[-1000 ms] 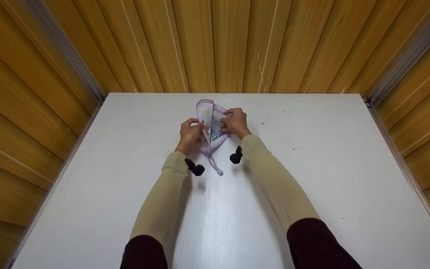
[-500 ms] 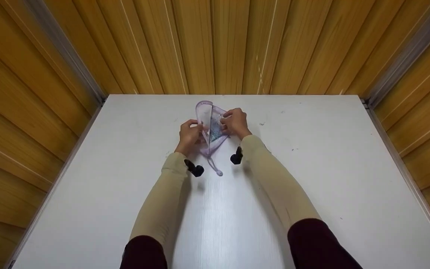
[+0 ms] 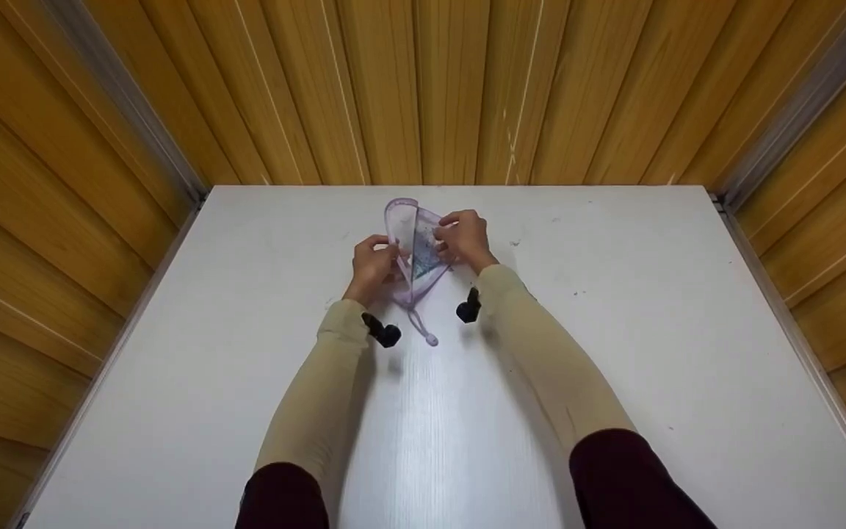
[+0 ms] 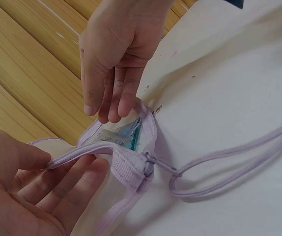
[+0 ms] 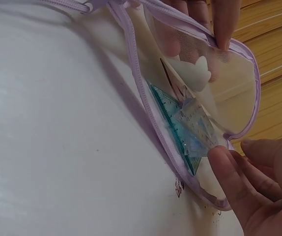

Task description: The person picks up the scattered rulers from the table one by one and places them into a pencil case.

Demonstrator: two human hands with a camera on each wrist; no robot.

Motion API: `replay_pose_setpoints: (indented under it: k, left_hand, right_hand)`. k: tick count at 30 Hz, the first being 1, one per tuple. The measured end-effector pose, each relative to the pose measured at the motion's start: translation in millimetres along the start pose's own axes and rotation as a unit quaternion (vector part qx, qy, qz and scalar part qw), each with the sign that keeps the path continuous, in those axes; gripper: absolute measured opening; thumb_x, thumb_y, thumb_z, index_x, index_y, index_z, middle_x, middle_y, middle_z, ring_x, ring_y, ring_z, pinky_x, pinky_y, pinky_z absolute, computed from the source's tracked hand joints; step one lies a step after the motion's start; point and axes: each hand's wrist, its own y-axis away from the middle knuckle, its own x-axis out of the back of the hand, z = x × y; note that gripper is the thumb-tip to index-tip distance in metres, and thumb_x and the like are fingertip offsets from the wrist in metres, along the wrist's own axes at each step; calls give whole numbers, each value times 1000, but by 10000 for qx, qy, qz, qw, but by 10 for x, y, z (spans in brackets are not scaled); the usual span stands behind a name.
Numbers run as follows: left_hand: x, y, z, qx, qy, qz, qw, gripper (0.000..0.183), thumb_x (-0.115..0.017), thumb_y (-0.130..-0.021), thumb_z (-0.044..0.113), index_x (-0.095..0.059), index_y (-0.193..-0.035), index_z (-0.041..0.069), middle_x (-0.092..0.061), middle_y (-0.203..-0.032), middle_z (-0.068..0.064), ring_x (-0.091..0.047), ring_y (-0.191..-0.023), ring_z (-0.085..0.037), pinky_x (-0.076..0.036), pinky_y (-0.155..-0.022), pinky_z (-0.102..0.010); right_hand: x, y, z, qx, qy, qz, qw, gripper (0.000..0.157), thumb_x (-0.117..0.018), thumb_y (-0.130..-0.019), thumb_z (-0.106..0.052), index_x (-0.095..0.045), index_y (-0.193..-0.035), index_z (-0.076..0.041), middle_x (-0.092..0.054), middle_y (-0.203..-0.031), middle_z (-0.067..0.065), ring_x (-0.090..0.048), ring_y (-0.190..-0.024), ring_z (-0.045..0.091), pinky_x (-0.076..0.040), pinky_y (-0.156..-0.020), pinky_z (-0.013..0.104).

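A lilac-edged mesh zip pouch (image 3: 402, 220) lies unzipped on the white table, its mouth spread wide. My left hand (image 3: 373, 266) pinches one zipped edge between thumb and fingers, as the left wrist view shows. Inside the pouch are a teal set square (image 5: 170, 118) and clear plastic rulers (image 5: 197, 125) lying over it. My right hand (image 3: 464, 239) hangs over the other side of the mouth, fingers extended downward and loose. In the right wrist view its fingertips (image 5: 219, 155) are right at the end of the clear rulers. Nothing shows between thumb and fingers in the left wrist view.
A lilac cord loop (image 3: 423, 327) trails from the zip pull toward the near side. A small white rounded shape (image 5: 197, 73) shows against the mesh. Wood-look panels (image 3: 452, 88) stand behind the white table (image 3: 614, 330) and along both sides.
My right hand has drawn slightly right, away from the pouch's contents. My left hand and the pouch keep their place.
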Motion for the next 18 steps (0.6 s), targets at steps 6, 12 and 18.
replay_pose_setpoints:
  k: [6, 12, 18]
  left_hand:
    - [7, 1, -15, 14, 138, -85, 9999, 30, -58, -97, 8, -64, -125, -2, -76, -100, -15, -69, -69, -16, -57, -61, -31]
    - [7, 12, -18, -23, 299, -169, 9994, 32, -57, -97, 8, -62, -126, -4, -76, -98, -15, -68, -67, -16, -59, -62, -33]
    - [5, 15, -24, -47, 173, -153, 9997, 33, -57, -97, 8, -63, -127, -3, -76, -98, -14, -69, -68, -16, -59, -63, -33]
  right_hand:
    - [47, 23, 23, 471, -25, -59, 9989, 31, -71, -96, -8, -67, -124, 4, -76, -100, 16, -77, -78, 27, -61, -66, 33]
    - [124, 8, 64, 767, 112, -70, 9970, 33, -71, -97, -12, -67, -126, 1, -76, -102, 16, -76, -81, 27, -61, -67, 34]
    - [220, 1, 100, 1029, 284, -75, 9943, 35, -71, -98, -16, -67, -130, -1, -75, -104, 12, -74, -84, 28, -60, -70, 35]
